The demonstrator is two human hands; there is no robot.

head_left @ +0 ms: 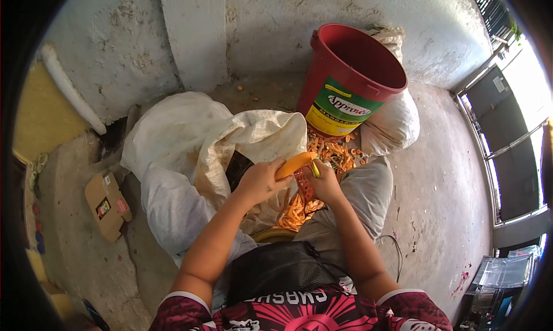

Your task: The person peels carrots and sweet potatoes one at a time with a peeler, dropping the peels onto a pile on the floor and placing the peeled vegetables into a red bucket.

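Note:
An orange peeled carrot (295,164) is held out over my lap, with the fingers of my left hand (260,182) wrapped round its near end. My right hand (325,185) is closed on a peeler with a yellow-green handle (315,168), right at the carrot's far end. The peeler's blade is too small to make out. Beneath my hands, a heap of orange peelings (299,211) lies between my legs. More peelings and cut ends (335,153) are spread on the floor beyond my right hand.
A large white sack (173,126) lies open-mouthed on the left. Behind the peelings stands a tall dark red bucket (345,109), with a filled sack (397,124) beside it. A cut cardboard piece (108,207) rests on the concrete floor at left. The wall (271,37) runs across the back.

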